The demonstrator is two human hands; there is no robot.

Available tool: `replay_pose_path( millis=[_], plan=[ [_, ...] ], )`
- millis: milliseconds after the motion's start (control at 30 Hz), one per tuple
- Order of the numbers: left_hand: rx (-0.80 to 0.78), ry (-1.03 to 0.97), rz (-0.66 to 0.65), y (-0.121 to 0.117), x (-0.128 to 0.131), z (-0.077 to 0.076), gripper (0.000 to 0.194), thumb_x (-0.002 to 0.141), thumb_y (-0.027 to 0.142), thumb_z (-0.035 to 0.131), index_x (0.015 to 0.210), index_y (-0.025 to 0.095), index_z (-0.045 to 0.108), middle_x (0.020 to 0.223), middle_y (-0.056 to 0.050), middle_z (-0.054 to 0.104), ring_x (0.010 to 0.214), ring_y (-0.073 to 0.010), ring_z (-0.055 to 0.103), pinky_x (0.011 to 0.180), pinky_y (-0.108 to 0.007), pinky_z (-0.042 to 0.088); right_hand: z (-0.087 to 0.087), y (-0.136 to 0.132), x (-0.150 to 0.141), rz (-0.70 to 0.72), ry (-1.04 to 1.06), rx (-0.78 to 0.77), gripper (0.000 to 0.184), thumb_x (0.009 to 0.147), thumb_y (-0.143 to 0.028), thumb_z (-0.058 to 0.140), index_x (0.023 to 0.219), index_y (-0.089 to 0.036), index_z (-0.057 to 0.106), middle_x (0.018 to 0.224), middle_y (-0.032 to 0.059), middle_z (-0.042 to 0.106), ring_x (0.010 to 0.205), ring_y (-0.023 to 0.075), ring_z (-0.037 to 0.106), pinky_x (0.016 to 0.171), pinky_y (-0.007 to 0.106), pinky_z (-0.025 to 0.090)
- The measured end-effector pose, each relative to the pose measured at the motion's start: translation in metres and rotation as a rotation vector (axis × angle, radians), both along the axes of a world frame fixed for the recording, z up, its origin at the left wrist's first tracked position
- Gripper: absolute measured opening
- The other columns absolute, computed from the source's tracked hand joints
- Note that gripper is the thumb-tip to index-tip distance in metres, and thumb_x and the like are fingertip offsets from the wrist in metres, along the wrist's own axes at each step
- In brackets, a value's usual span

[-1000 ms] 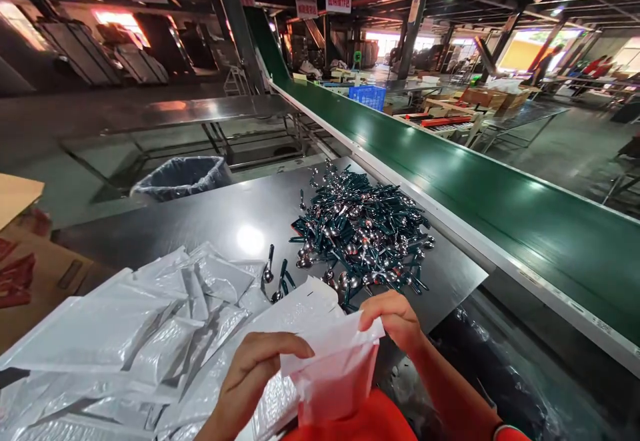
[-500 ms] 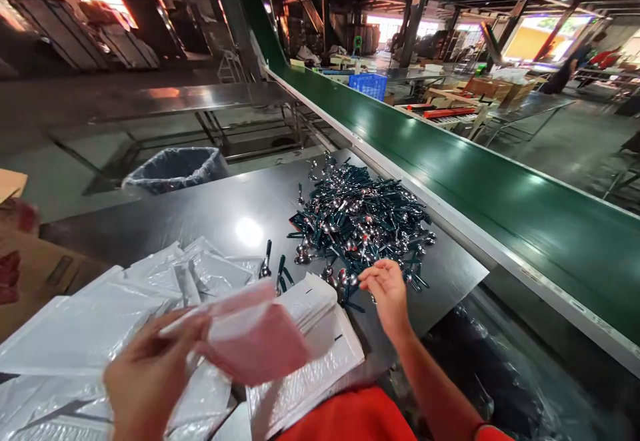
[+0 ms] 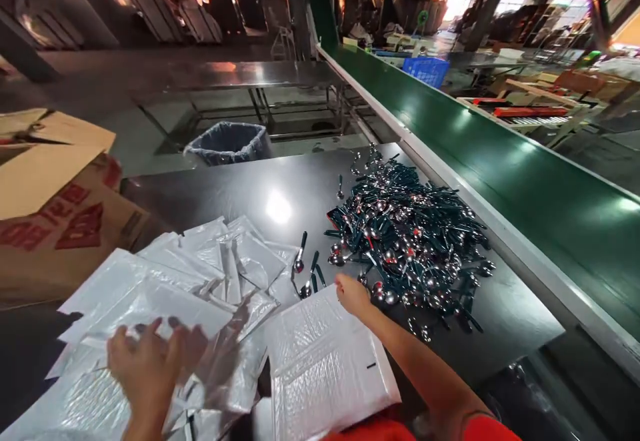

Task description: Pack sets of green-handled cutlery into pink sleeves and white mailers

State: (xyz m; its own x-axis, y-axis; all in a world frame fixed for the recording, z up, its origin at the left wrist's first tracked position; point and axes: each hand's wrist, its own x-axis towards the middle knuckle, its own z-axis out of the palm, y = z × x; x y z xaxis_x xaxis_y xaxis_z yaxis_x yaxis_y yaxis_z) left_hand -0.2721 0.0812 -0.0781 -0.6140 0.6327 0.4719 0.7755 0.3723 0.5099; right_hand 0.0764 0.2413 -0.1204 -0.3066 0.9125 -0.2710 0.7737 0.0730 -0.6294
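Loose white padded mailers [image 3: 150, 301] lie heaped at the left of the metal table. Over this heap is my left hand [image 3: 147, 364], its fingers apart and slightly blurred, with nothing visible in them. Directly in front of me lies another white bubble mailer [image 3: 325, 367]. At its far right corner my right hand [image 3: 354, 295] is closed, fingers curled on the edge; the fingertips are partly hidden. Just beyond that hand rises a big pile of spoons [image 3: 410, 227] with dark green handles. A few single spoons [image 3: 301, 254] lie between the pile and the mailers.
A green conveyor belt [image 3: 480, 141] runs diagonally past the metal table [image 3: 240, 194] on the right. An open cardboard box [image 3: 65, 207] stands at the left. Beyond the table's far edge is a lined bin [image 3: 227, 144]. A blue crate [image 3: 425, 71] sits behind the belt.
The pinkish packet has left my left hand, which is now lower over the mailer heap. My right hand has moved from the spoons to the mailer's corner. The view has turned left.
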Motion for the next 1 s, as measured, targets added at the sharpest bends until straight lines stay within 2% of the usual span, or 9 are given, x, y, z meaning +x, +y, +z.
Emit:
replay_pose_path(
  millis=[67, 133, 233, 300, 433, 533, 667, 767, 1000],
  plan=[
    [0.003, 0.148, -0.007, 0.013, 0.026, -0.011, 0.03, 0.083, 0.042, 0.059, 0.101, 0.019, 0.064, 0.147, -0.017, 0.043, 0.138, -0.048, 0.035, 0.109, -0.071, 0.029, -0.015, 0.025, -0.04, 0.049, -0.121, -0.035, 0.03, 0.081, -0.006, 0.057, 0.109, -0.014, 0.063, 0.108, 0.0123, 0.069, 0.101, 0.023, 0.064, 0.087, 0.032, 0.047],
    [0.026, 0.15, -0.132, 0.035, 0.053, -0.018, 0.025, 0.086, 0.036, 0.056, 0.102, 0.019, 0.064, 0.139, -0.016, 0.05, 0.132, -0.0414, 0.045, 0.106, -0.062, 0.04, -0.032, 0.044, -0.075, 0.065, -0.231, -0.068, 0.042, 0.08, -0.011, 0.065, 0.122, -0.01, 0.058, 0.118, 0.0171, 0.065, 0.107, 0.0268, 0.062, 0.09, 0.038, 0.048],
    [-0.232, -0.001, -0.356, 0.084, 0.088, -0.029, 0.029, 0.092, 0.029, 0.043, 0.108, 0.016, 0.063, 0.127, -0.018, 0.057, 0.119, -0.0308, 0.057, 0.1, -0.045, 0.049, -0.055, 0.058, -0.109, 0.031, -0.355, -0.091, 0.058, 0.08, -0.013, 0.065, 0.135, -0.005, 0.047, 0.128, 0.0266, 0.056, 0.113, 0.0327, 0.06, 0.089, 0.044, 0.05],
    [-0.499, -0.066, -0.46, 0.121, 0.105, -0.044, 0.029, 0.093, 0.02, 0.041, 0.112, 0.015, 0.062, 0.123, -0.016, 0.061, 0.116, -0.0251, 0.059, 0.1, -0.037, 0.048, -0.067, 0.061, -0.117, -0.011, -0.406, -0.097, 0.058, 0.083, -0.01, 0.057, 0.138, -0.003, 0.042, 0.128, 0.0326, 0.054, 0.112, 0.0348, 0.061, 0.085, 0.044, 0.051],
    [-0.691, -0.101, -0.432, 0.184, 0.126, -0.085, 0.022, 0.093, 0.016, 0.044, 0.096, 0.013, 0.065, 0.096, -0.011, 0.068, 0.086, -0.0205, 0.066, 0.079, -0.035, 0.053, -0.078, 0.062, -0.107, -0.077, -0.438, -0.106, 0.052, 0.088, -0.008, 0.046, 0.139, -0.002, 0.04, 0.121, 0.0325, 0.058, 0.103, 0.0327, 0.067, 0.08, 0.042, 0.052],
    [-0.767, -0.1, -0.375, 0.21, 0.138, -0.108, 0.017, 0.092, 0.022, 0.054, 0.101, 0.01, 0.063, 0.101, -0.01, 0.066, 0.091, -0.0211, 0.064, 0.079, -0.038, 0.053, -0.078, 0.066, -0.091, -0.12, -0.41, -0.113, 0.046, 0.09, -0.007, 0.042, 0.136, -0.006, 0.043, 0.116, 0.0249, 0.065, 0.099, 0.0294, 0.07, 0.08, 0.037, 0.052],
    [-0.783, -0.119, -0.343, 0.224, 0.147, -0.117, 0.023, 0.09, 0.018, 0.05, 0.106, 0.007, 0.062, 0.115, -0.019, 0.06, 0.109, -0.0322, 0.058, 0.08, -0.043, 0.052, -0.076, 0.077, -0.087, -0.225, -0.338, -0.127, 0.042, 0.093, -0.012, 0.039, 0.135, -0.01, 0.041, 0.105, 0.0168, 0.072, 0.097, 0.0253, 0.071, 0.081, 0.033, 0.05],
    [-0.775, -0.177, -0.351, 0.225, 0.145, -0.115, 0.026, 0.087, 0.015, 0.044, 0.1, 0.004, 0.065, 0.113, -0.026, 0.059, 0.109, -0.0378, 0.058, 0.077, -0.043, 0.051, -0.079, 0.085, -0.102, -0.309, -0.267, -0.134, 0.04, 0.096, -0.015, 0.038, 0.135, -0.009, 0.038, 0.11, 0.0178, 0.071, 0.102, 0.0234, 0.069, 0.083, 0.03, 0.049],
    [-0.667, -0.462, -0.351, 0.196, 0.125, -0.106, 0.033, 0.093, 0.02, 0.025, 0.091, 0.015, 0.058, 0.085, -0.015, 0.069, 0.08, -0.0255, 0.067, 0.073, -0.037, 0.049, -0.089, 0.099, -0.135, -0.42, -0.061, -0.199, 0.025, 0.08, -0.017, 0.065, 0.103, -0.007, 0.061, 0.101, 0.0232, 0.072, 0.097, 0.0305, 0.07, 0.08, 0.035, 0.05]
  ],
)
